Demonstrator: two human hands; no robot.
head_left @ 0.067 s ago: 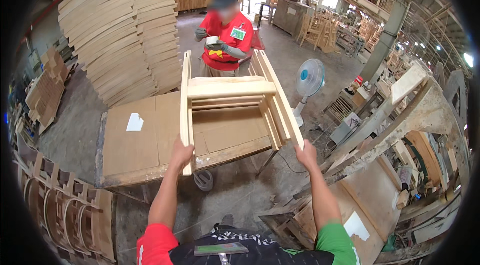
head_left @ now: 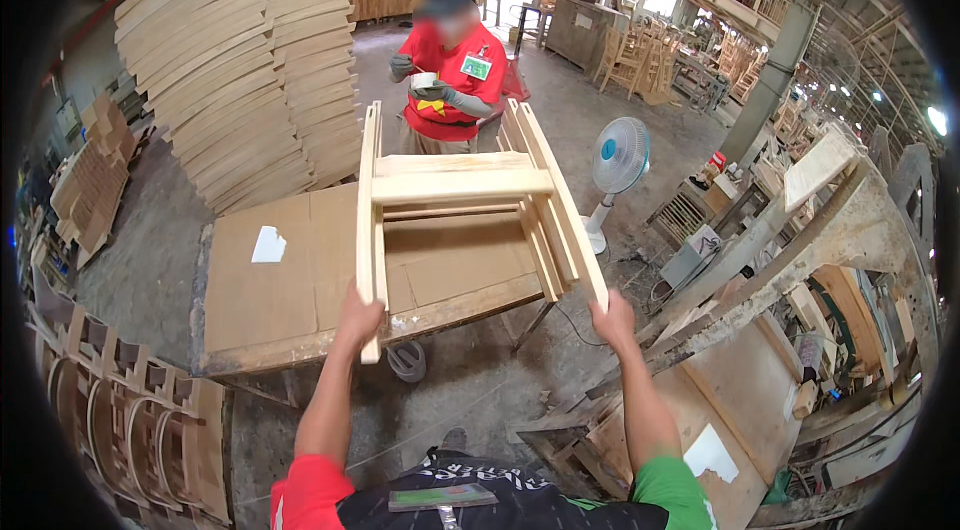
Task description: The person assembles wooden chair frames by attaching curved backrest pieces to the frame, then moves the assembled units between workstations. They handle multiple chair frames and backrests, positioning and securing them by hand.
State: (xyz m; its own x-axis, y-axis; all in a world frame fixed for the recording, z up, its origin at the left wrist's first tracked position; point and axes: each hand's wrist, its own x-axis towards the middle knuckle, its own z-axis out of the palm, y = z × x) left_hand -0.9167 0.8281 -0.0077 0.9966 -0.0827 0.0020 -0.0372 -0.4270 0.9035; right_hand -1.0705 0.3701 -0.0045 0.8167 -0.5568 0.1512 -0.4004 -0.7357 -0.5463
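Wooden chair frame (head_left: 460, 190), long axis pointing away, near ends gripped by left hand (head_left: 360, 315) and right hand (head_left: 612, 315) fingers.

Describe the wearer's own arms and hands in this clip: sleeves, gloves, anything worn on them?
Both forearms are bare and the left hand and right hand wear no gloves; no watch or band shows. The short sleeves differ: the left sleeve is red, the right sleeve is green. Between them the dark shirt front carries pale printing.
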